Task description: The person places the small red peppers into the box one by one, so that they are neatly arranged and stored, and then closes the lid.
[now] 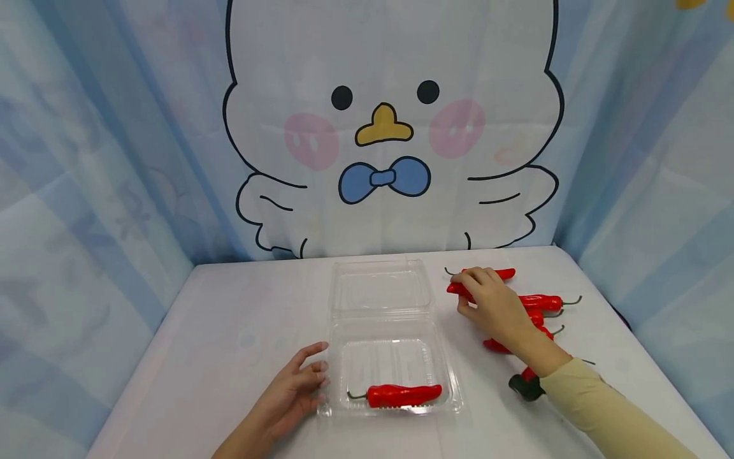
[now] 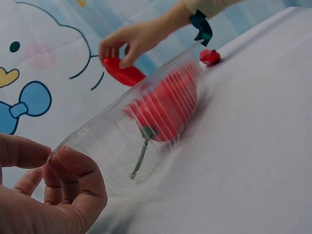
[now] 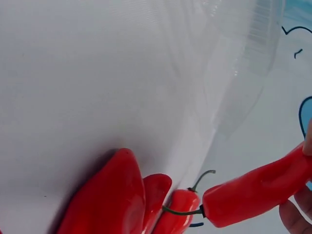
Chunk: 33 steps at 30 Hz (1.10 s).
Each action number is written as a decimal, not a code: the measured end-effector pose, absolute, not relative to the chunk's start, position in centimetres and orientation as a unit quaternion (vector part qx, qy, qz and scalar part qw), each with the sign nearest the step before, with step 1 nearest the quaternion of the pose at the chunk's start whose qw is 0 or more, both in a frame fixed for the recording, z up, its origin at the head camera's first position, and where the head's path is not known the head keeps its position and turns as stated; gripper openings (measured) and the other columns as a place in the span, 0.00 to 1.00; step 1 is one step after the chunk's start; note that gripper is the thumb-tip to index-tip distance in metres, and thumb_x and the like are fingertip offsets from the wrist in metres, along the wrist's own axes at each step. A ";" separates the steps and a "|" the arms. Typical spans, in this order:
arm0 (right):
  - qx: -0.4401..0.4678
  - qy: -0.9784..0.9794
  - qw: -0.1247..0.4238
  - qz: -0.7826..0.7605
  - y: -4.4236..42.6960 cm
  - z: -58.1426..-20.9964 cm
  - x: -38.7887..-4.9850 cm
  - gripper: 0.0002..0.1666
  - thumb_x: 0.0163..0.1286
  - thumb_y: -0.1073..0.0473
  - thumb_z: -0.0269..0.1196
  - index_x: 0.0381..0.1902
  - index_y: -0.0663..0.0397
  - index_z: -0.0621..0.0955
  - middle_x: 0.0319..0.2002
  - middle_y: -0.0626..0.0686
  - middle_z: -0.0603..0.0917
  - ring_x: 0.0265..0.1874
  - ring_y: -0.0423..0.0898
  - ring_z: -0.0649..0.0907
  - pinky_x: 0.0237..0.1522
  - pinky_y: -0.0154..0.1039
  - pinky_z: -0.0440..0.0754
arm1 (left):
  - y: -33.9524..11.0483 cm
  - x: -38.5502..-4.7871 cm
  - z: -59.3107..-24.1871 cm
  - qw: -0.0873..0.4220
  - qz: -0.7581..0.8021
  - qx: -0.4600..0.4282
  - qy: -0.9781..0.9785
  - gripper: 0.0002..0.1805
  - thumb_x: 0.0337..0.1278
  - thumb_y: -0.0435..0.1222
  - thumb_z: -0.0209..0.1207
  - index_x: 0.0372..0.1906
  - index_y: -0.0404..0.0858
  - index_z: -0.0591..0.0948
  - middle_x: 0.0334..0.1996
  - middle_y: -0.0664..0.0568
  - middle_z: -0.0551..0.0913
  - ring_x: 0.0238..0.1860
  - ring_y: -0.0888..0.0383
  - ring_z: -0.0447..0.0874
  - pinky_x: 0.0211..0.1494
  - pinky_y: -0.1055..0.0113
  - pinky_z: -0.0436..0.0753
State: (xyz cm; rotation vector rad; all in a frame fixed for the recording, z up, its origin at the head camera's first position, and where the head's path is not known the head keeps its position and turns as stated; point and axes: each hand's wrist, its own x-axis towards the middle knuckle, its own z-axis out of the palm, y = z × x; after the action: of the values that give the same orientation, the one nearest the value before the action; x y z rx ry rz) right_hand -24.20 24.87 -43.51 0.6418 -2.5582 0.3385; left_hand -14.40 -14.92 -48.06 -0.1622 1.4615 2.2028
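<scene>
My left hand [image 1: 295, 390] is at the left side of an open clear plastic clamshell box [image 1: 378, 360]. Thumb and finger pinch its rim, as the left wrist view shows. Inside the box, near its front edge, lies one red chili pepper [image 1: 404, 395] with its green stem pointing left. My right hand [image 1: 494, 307] holds another red chili pepper [image 3: 256, 195] by one end, lifted above the table to the right of the box. In the right wrist view its stem end hangs free. Part of the right hand is out of that view.
Several more red peppers [image 1: 541, 303] lie on the white table [image 1: 258, 312] beneath and around my right forearm. One pepper [image 1: 506, 274] lies behind the right hand. The box's lid [image 1: 381, 287] is folded back. A printed curtain [image 1: 390, 223] stands behind the table.
</scene>
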 end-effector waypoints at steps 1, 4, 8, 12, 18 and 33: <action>0.234 -0.932 0.246 0.128 24.9 -43.4 -24.2 0.30 0.52 0.64 0.78 0.54 0.53 0.82 0.51 0.58 0.84 0.50 0.57 0.82 0.43 0.52 0.89 | -14.9 -14.4 -48.1 0.245 0.807 -0.059 0.534 0.30 0.69 0.26 0.53 0.73 0.44 0.63 0.43 0.58 0.74 0.40 0.64 0.76 0.37 0.70 0.80; 0.233 -0.924 0.269 0.138 25.0 -43.1 -24.3 0.29 0.51 0.65 0.78 0.53 0.54 0.82 0.49 0.58 0.84 0.47 0.57 0.82 0.40 0.53 0.89 | -15.0 -14.4 -48.1 0.246 0.810 -0.054 0.530 0.30 0.69 0.26 0.52 0.72 0.45 0.63 0.43 0.58 0.74 0.39 0.64 0.76 0.37 0.70 0.80; 0.226 -0.916 0.292 0.158 25.3 -42.6 -24.4 0.27 0.53 0.67 0.75 0.52 0.55 0.81 0.48 0.58 0.84 0.46 0.57 0.82 0.41 0.54 0.89 | -15.0 -14.4 -48.2 0.248 0.814 -0.049 0.523 0.30 0.70 0.26 0.52 0.72 0.46 0.64 0.43 0.59 0.75 0.39 0.65 0.76 0.37 0.71 0.80; 0.216 -0.907 0.312 0.182 25.3 -42.2 -24.3 0.25 0.55 0.67 0.73 0.51 0.57 0.81 0.47 0.58 0.84 0.45 0.56 0.82 0.42 0.54 0.89 | -15.0 -14.4 -48.2 0.248 0.814 -0.054 0.523 0.29 0.70 0.26 0.52 0.72 0.46 0.64 0.42 0.59 0.75 0.39 0.65 0.77 0.37 0.71 0.80; 0.200 -0.894 0.335 0.222 25.0 -41.3 -24.1 0.28 0.54 0.68 0.76 0.53 0.59 0.79 0.47 0.57 0.84 0.45 0.53 0.82 0.41 0.52 0.89 | -15.0 -14.5 -48.2 0.246 0.813 -0.057 0.526 0.30 0.69 0.26 0.53 0.72 0.46 0.64 0.42 0.59 0.75 0.39 0.65 0.76 0.37 0.70 0.80; 0.183 -0.858 0.360 0.316 24.0 -39.9 -23.3 0.30 0.56 0.71 0.73 0.57 0.61 0.77 0.49 0.58 0.83 0.46 0.52 0.83 0.46 0.13 0.71 | -15.1 -14.6 -48.2 0.247 0.810 -0.057 0.528 0.28 0.70 0.26 0.53 0.71 0.46 0.65 0.41 0.59 0.75 0.38 0.65 0.77 0.38 0.70 0.80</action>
State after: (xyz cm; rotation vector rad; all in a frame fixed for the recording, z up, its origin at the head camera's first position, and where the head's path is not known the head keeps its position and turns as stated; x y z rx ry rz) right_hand -23.30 23.99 -39.88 0.4715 -2.2127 0.8138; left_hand -14.57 -15.11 -48.20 -0.1557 1.4402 2.2099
